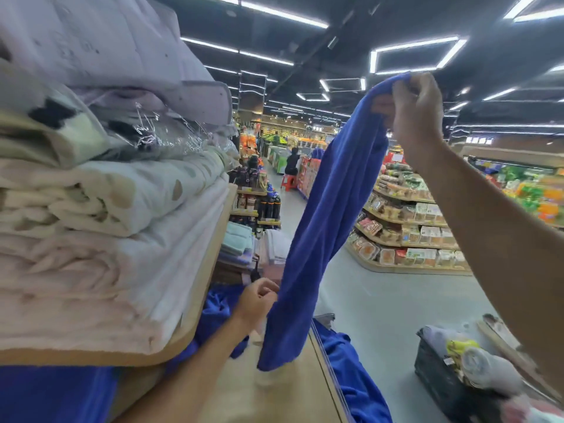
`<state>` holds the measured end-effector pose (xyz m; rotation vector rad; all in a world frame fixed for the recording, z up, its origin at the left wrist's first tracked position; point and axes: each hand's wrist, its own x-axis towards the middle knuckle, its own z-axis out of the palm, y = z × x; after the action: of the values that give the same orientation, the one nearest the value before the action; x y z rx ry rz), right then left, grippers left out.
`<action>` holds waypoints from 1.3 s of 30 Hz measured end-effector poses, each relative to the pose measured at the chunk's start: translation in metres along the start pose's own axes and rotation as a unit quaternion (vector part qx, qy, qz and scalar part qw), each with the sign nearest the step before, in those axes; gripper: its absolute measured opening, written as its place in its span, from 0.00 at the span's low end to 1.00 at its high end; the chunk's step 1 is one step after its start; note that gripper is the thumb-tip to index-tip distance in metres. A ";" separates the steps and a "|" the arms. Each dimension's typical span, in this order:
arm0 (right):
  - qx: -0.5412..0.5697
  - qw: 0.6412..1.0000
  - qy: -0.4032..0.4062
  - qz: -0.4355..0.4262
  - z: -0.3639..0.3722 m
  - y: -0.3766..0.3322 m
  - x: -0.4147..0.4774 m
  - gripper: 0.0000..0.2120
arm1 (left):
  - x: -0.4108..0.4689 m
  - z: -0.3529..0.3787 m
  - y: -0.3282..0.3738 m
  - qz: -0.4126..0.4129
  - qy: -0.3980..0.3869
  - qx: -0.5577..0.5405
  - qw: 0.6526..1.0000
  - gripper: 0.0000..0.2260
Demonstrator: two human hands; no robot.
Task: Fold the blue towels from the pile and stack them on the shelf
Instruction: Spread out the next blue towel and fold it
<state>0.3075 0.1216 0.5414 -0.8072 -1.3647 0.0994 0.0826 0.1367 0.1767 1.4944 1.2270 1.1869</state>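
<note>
Towel: the blue towel (329, 227) hung limp from 1 o'clock down to 6; probably soft, light, not slippery.
Hold: best taken at its top corners.
Right hand (416, 108): fingers pinched the bunched top.
Left hand (258, 299): fingers curled at the towel's 9 o'clock edge; grip unclear.
Surface: wooden counter (274, 401) beneath, blue pile (351, 364) at 5 o'clock.
Room: shelf (200, 288) of folded bedding (91, 209) at 9 o'clock; shop aisle at 12.

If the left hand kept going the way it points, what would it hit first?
Most likely the hanging blue towel, right beside the left hand; whether they already touch is unclear.
</note>
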 end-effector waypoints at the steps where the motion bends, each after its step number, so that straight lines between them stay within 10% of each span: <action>1: -0.012 1.000 -0.001 -0.003 -0.002 -0.007 0.003 0.05 | -0.006 0.005 -0.008 0.008 -0.049 -0.012 0.999 0.04; 6: -0.022 1.000 0.007 -0.017 0.007 -0.030 0.006 0.10 | -0.028 0.040 -0.002 0.055 -0.134 0.020 0.989 0.35; 15: -0.032 0.994 0.061 -0.079 -0.013 -0.050 0.005 0.03 | -0.049 0.046 0.010 0.089 -0.065 -0.108 0.988 0.07; 23: -0.182 0.982 0.030 0.041 -0.004 0.075 -0.034 0.10 | -0.124 -0.031 -0.078 -0.087 -0.010 -0.183 0.979 0.23; 29: -0.208 0.945 -0.165 0.193 0.062 0.188 -0.125 0.15 | -0.158 -0.048 -0.111 -0.327 0.015 -0.343 0.881 0.13; 32: -0.277 0.836 -0.371 0.294 0.083 0.222 -0.197 0.26 | -0.161 -0.044 -0.119 -0.389 0.037 -0.422 0.818 0.15; 35: -0.320 0.749 -0.498 0.298 0.087 0.230 -0.282 0.40 | -0.167 -0.048 -0.131 -0.416 0.029 -0.351 0.838 0.13; 39: -0.229 0.771 -0.539 0.252 0.063 0.199 -0.403 0.22 | -0.180 -0.056 -0.149 -0.320 -0.047 0.015 0.946 0.11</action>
<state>0.2286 0.0919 0.0952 -1.6698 -2.2509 0.7795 -0.0124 -0.0145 0.0161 1.0258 1.5092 0.6545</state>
